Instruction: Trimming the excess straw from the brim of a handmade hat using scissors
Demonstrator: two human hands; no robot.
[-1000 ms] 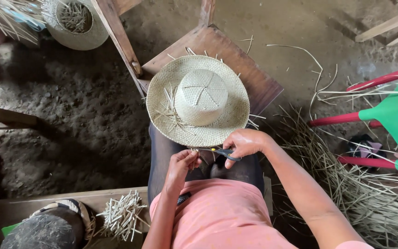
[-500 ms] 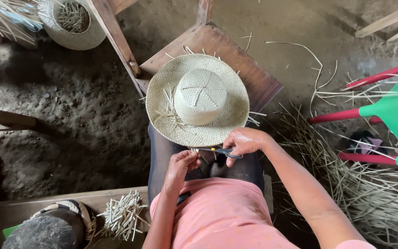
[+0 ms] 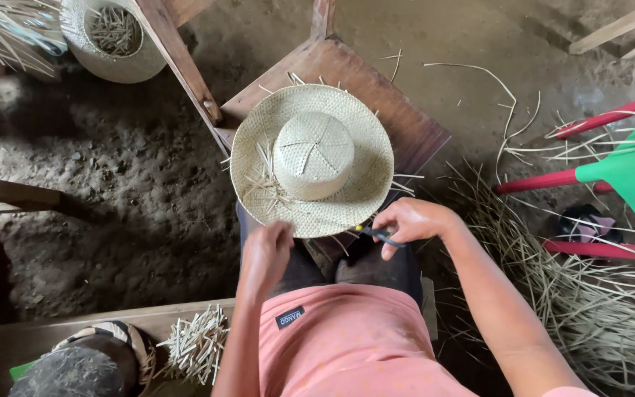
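Observation:
A woven straw hat (image 3: pixel 311 158) lies crown up on my knees and on a wooden chair seat (image 3: pixel 376 103), with loose straw ends sticking out of its brim. My left hand (image 3: pixel 264 254) grips the near edge of the brim from below. My right hand (image 3: pixel 413 220) holds small scissors (image 3: pixel 380 234) with dark handles and a yellow spot, blades pointing at the brim's near right edge.
A second upturned hat (image 3: pixel 112 37) full of straw clippings sits at top left. A pile of cut straw pieces (image 3: pixel 192 342) lies on a wooden board near a dark round object (image 3: pixel 75 367). Long straw bundles (image 3: pixel 597 294) and a green and red plastic toy (image 3: pixel 626 176) are at right.
My left hand moved left and up along the brim's near edge. My right hand with the scissors shifted right. The hat turned slightly.

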